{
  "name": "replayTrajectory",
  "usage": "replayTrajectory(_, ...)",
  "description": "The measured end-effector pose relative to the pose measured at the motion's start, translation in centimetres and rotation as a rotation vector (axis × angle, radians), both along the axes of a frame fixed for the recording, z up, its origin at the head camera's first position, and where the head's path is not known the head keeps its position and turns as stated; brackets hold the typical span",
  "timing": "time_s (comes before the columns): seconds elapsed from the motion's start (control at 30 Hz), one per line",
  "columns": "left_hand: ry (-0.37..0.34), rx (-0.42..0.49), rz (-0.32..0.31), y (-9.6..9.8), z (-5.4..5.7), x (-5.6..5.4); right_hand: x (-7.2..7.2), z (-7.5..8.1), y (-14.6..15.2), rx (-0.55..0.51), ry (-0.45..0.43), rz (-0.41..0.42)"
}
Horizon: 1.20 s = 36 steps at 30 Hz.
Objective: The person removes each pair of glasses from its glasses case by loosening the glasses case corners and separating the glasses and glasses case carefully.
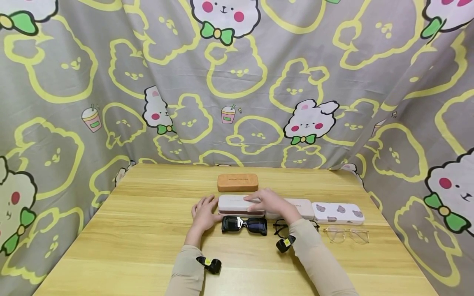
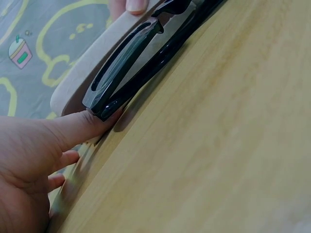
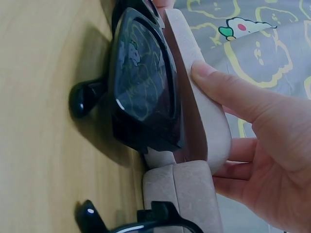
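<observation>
A pale glasses case [image 1: 233, 202] stands slightly ajar in the middle of the table, its brown inside showing along the front. My right hand [image 1: 272, 202] pinches its lid [image 3: 214, 114], thumb on the front face and fingers behind. At the case's left end is my left hand [image 1: 203, 213]; its straight thumb [image 2: 82, 127] touches the case low at the front, while the other fingers lie apart from it. Black sunglasses [image 1: 244, 225] sit folded right before the case and hide part of it.
Behind stands a tan glasses case [image 1: 238, 183]. To the right are a second pale case [image 1: 303, 209] and a white case with bear prints [image 1: 338, 213]. Black-framed glasses [image 1: 281, 228] and thin-framed clear glasses [image 1: 346, 235] lie before them. A patterned curtain [image 1: 237, 94] hangs behind the table.
</observation>
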State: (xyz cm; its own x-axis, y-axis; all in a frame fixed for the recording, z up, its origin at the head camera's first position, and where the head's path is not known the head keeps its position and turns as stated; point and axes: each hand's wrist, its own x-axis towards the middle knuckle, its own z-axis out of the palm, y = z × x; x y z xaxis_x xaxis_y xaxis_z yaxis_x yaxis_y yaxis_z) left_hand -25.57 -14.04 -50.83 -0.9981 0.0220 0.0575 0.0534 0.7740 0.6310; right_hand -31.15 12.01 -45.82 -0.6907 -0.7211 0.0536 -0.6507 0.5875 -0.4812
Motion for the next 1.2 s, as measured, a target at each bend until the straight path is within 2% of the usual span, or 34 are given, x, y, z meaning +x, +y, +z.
replayTrajectory(0.2, -0.001, 0.000, -0.001, 0.0, 0.0, 0.0, 0.4, 0.0, -0.1, -0.007, 0.049, 0.011)
replayTrajectory(0.47, 0.004, 0.003, -0.001, 0.0, -0.2, -0.2, 1.0, -0.1, -0.3, 0.003, 0.055, -0.050)
replayTrajectory(0.9, -0.005, 0.004, 0.004, 0.1, 0.1, 0.1, 1.8, -0.5, -0.8, 0.015, 0.084, -0.102)
replayTrajectory(1.2, -0.003, 0.001, 0.001, 0.0, 0.0, -0.1, 2.7, 0.1, -1.3, 0.034, 0.102, -0.128)
